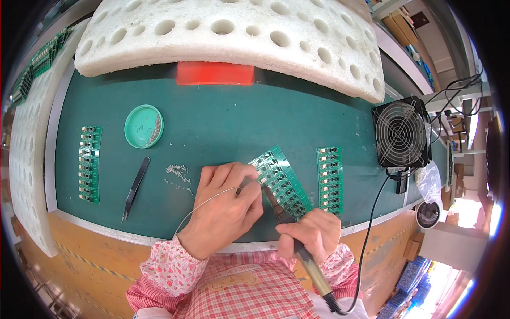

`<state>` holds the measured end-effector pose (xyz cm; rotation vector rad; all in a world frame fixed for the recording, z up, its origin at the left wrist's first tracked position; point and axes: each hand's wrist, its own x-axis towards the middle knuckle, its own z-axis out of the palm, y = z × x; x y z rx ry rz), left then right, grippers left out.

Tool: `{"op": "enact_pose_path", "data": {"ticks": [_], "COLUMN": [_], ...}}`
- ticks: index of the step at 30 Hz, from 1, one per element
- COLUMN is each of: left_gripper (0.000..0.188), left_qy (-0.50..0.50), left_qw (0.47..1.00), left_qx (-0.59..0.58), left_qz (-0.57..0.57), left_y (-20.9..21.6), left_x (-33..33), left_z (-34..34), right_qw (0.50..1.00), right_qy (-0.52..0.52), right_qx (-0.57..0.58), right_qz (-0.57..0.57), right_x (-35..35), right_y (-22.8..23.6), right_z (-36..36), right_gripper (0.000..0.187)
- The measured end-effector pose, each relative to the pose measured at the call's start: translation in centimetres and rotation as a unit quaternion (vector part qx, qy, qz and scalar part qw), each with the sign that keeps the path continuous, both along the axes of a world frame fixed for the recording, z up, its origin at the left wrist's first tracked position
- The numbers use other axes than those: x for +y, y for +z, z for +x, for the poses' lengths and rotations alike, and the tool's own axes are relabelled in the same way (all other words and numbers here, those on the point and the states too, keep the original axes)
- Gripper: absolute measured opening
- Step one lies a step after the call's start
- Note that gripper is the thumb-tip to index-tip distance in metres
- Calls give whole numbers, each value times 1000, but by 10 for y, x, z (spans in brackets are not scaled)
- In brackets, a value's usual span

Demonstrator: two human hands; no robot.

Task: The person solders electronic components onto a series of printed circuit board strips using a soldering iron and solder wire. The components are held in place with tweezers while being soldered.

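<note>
I have the board (pixel 287 183) lying askew on the green worktop (pixel 212 114), just ahead of my two hands and between them. My left hand (pixel 226 207) is at its upper left edge, thumb and forefinger pinched together with a thin wire (pixel 212 197) running out of the pinch and back over the hand; the other fingers are bent. Whether they also touch the board I cannot tell. My right hand (pixel 313 234) has its fingers curled closely round the iron (pixel 313 270), whose tip points up at the board's left side, near the left fingertips.

That nearness is my chief worry: if the iron is hot, which I can't see, a small slip could burn the left fingers. I see no clamp on the board, so a push from the tip might swing it round, and the tip could then land on the wrong part or bridge two joints. Too much wire fed in would risk the same bridging. The cord (pixel 366 234) loops off to the right towards the fan (pixel 401 133); a snag there could jerk my aim. A careless left sleeve (pixel 175 266) might sweep the loose bits (pixel 178 171) about, or knock the tweezers (pixel 136 187).
</note>
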<state>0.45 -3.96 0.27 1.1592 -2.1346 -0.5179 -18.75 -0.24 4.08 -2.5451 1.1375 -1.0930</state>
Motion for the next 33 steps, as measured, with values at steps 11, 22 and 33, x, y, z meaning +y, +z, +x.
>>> {"op": "enact_pose_path", "data": {"ticks": [11, 22, 33], "left_gripper": [14, 14, 17], "left_qy": [-9, 21, 22], "left_qw": [999, 1000, 999], "left_qx": [31, -6, -23], "left_qz": [12, -2, -14], "left_y": [3, 0, -2], "left_x": [-1, -2, -4], "left_z": [4, 1, -1], "right_qw": [994, 991, 996], "right_qy": [-77, -103, -59], "right_qx": [-81, -82, -59], "right_qz": [12, 29, 24], "right_x": [4, -4, -7], "right_y": [3, -4, -7], "right_z": [-6, 1, 2], "right_gripper": [21, 23, 19]}}
